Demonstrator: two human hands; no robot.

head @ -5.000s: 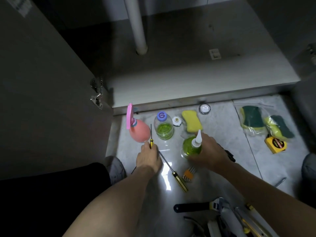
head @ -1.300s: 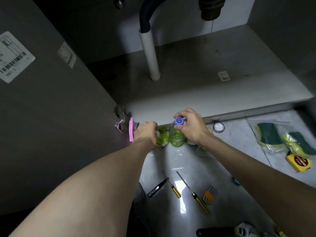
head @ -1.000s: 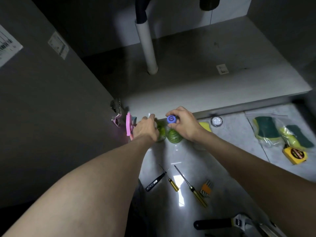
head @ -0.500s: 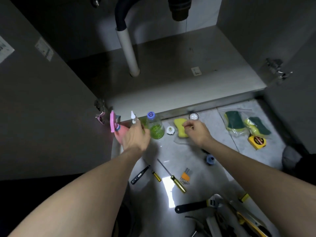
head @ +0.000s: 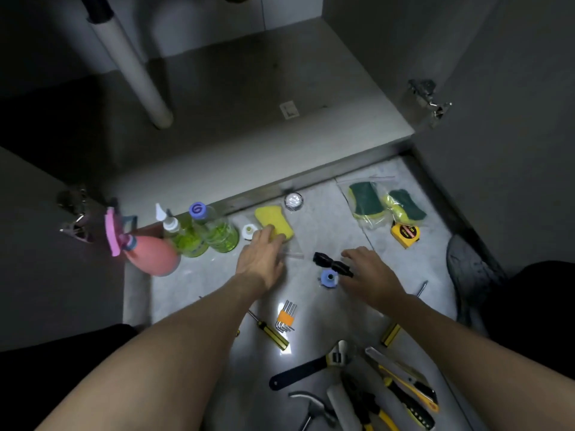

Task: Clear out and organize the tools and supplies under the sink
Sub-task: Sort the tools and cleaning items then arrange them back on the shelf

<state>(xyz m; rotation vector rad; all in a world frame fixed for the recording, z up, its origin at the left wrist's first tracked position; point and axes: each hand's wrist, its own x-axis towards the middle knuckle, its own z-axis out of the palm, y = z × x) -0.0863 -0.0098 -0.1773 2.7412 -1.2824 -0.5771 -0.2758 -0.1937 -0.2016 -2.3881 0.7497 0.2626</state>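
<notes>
I am looking down at the floor in front of the open sink cabinet (head: pixel 249 135). My left hand (head: pixel 259 259) reaches forward, its fingertips touching the near end of a yellow sponge (head: pixel 275 220) that lies in a clear bag. My right hand (head: pixel 370 275) lies palm down, fingers loosely bent, touching the end of a black cylindrical tool (head: pixel 329 263); a small blue cap (head: pixel 328 279) sits just below it. At the left stand a pink spray bottle (head: pixel 152 255), a green-liquid bottle with a white nozzle (head: pixel 183 237) and a blue-capped bottle (head: pixel 217 233).
Bagged green-yellow sponges (head: pixel 382 203) and a yellow tape measure (head: pixel 405 235) lie at the right. Hex keys (head: pixel 286 317), a screwdriver (head: pixel 272 334), a wrench (head: pixel 311 365), a hammer (head: pixel 314 405), pliers and a utility knife (head: pixel 404 377) lie nearer me. A white pipe (head: pixel 137 73) stands in the cabinet.
My left hand has left the bottles and moved right onto the yellow sponge. My right hand has drawn back from the sponge to the black tool. The view has shifted right.
</notes>
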